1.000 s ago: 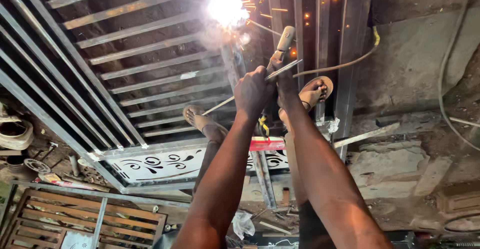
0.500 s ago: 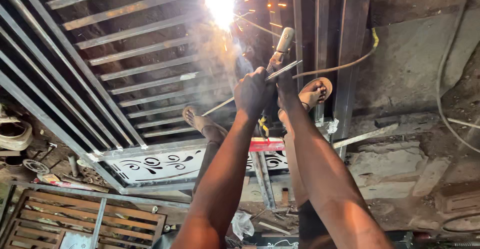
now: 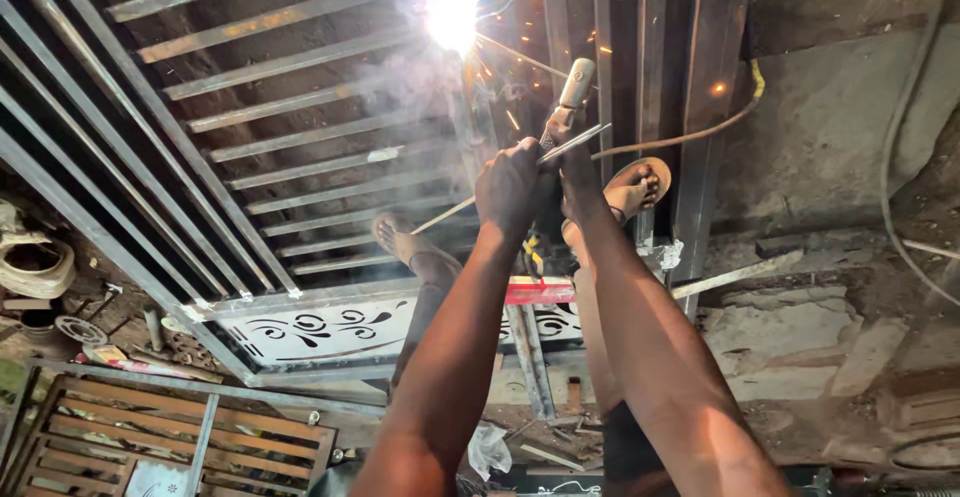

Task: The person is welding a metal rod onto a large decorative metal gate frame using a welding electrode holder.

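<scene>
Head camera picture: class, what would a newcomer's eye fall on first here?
First the white welding flash with orange sparks, top centre, on the grey metal gate. Next, both hands, left hand and right hand, gripping the electrode holder at centre. Below them, feet in sandals rest on the bars.

A welding electrode holder (image 3: 566,107), pale-handled and angled up and away, grips a thin metal rod (image 3: 578,143) jutting sideways. A long cable (image 3: 690,137) trails from it to the right. Beyond it, a white arc (image 3: 452,15) burns on the grey steel gate (image 3: 300,147) lying flat, scattering orange sparks and smoke.
</scene>
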